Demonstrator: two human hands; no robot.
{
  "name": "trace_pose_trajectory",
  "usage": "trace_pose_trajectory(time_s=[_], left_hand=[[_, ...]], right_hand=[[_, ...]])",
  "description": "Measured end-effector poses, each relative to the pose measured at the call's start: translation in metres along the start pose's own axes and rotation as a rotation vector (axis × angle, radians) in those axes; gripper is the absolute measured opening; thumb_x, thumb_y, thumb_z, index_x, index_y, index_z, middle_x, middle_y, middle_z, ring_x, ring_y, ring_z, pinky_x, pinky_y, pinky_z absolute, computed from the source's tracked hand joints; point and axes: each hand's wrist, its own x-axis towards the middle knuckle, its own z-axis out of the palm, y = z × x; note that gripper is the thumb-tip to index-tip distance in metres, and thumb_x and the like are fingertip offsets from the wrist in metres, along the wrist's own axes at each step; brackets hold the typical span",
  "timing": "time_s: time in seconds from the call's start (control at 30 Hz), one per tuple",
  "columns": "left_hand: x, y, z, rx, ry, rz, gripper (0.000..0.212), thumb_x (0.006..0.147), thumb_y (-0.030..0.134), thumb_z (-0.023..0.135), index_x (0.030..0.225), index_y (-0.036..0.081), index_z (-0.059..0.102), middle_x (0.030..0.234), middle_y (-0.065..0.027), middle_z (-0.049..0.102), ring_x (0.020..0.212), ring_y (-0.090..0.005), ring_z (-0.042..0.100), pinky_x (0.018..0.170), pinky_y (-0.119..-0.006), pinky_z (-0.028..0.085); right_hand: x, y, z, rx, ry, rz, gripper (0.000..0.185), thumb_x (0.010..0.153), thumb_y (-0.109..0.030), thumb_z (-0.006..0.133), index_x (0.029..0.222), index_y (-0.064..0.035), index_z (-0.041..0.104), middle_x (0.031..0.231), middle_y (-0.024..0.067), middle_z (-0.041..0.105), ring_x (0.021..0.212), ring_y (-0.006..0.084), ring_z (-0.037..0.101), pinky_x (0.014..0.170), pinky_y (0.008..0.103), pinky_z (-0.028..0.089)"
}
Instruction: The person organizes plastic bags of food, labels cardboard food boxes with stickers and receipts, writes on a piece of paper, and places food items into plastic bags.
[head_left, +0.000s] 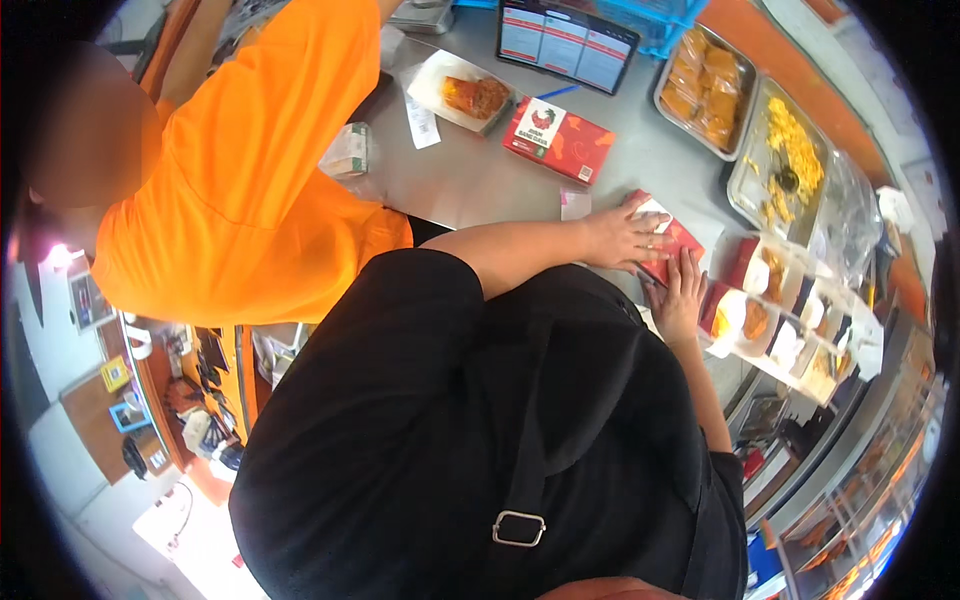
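Observation:
A red and white cardboard food box (684, 238) lies closed on the steel counter before me, between my two hands. My left hand (628, 236) is spread over its lid from the left, fingers on the printed top. My right hand (679, 294) holds the near right side, its fingertips on the lid's edge. The box's near left corner is partly hidden by my hands. Farther off lies a second closed red box (562, 141) bearing writing. Beside that one, an open white paper box (459, 94) contains fried food, with a printed slip (422, 124) next to it.
To the right stand several open boxes of food (757, 300) in a carrier, and metal trays of packed portions (705, 94) and yellow food (795, 150). A tablet (568, 41) and blue pen (559, 92) are at the back. A person in an orange shirt (247, 180) stands close on my left.

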Motion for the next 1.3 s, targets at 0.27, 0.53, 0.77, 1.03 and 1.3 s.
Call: trace_pose_trajectory(time_s=[0.27, 0.53, 0.77, 1.03, 1.3], left_hand=[[-0.037, -0.022, -0.076, -0.155, 0.381, -0.189, 0.021, 0.09, 0.018, 0.067, 0.107, 0.005, 0.069, 0.114, -0.0098, 0.069, 0.111, -0.033, 0.063, 0.098, -0.048, 0.049], [-0.249, -0.158, -0.157, 0.23, 0.984, -1.691, 0.023, 0.099, 0.011, 0.055, 0.113, -0.002, 0.067, 0.12, -0.0194, 0.065, 0.117, -0.033, 0.061, 0.104, -0.041, 0.045], [-0.097, -0.228, -0.326, 0.6, -0.444, -1.349, 0.034, 0.094, 0.015, 0.061, 0.12, -0.006, 0.068, 0.124, -0.0248, 0.062, 0.121, -0.0403, 0.056, 0.106, -0.045, 0.042], [-0.217, -0.215, -0.279, 0.905, -0.06, -1.321, 0.039, 0.093, 0.029, 0.069, 0.118, 0.0, 0.068, 0.112, -0.0192, 0.068, 0.108, -0.0333, 0.064, 0.097, -0.045, 0.048], [-0.357, -0.222, -0.125, 0.454, 0.021, -2.09, 0.042, 0.095, 0.037, 0.071, 0.116, 0.001, 0.066, 0.108, -0.0192, 0.069, 0.101, -0.0304, 0.067, 0.092, -0.048, 0.052]], right_hand=[[0.035, -0.003, 0.009, 0.009, -0.006, -0.025, 0.075, 0.092, -0.024, 0.073, 0.158, -0.0094, 0.04, 0.169, 0.0207, 0.025, 0.157, 0.0439, 0.019, 0.124, 0.0601, 0.026], [0.039, -0.012, 0.013, 0.055, 0.066, 0.089, 0.078, 0.085, -0.013, 0.072, 0.157, -0.0098, 0.042, 0.168, 0.023, 0.025, 0.155, 0.0477, 0.021, 0.126, 0.0557, 0.025], [0.041, -0.009, 0.011, 0.093, 0.022, 0.072, 0.081, 0.084, -0.015, 0.074, 0.157, -0.0093, 0.04, 0.167, 0.0253, 0.023, 0.154, 0.0514, 0.019, 0.125, 0.0604, 0.024], [0.041, -0.011, 0.006, 0.064, -0.036, 0.138, 0.082, 0.082, -0.016, 0.076, 0.156, -0.0105, 0.042, 0.167, 0.0235, 0.025, 0.154, 0.0504, 0.02, 0.124, 0.0606, 0.025], [0.039, -0.008, 0.008, 0.099, -0.034, 0.14, 0.084, 0.08, -0.016, 0.078, 0.156, -0.0124, 0.043, 0.167, 0.0219, 0.025, 0.153, 0.0504, 0.022, 0.124, 0.0604, 0.026]])
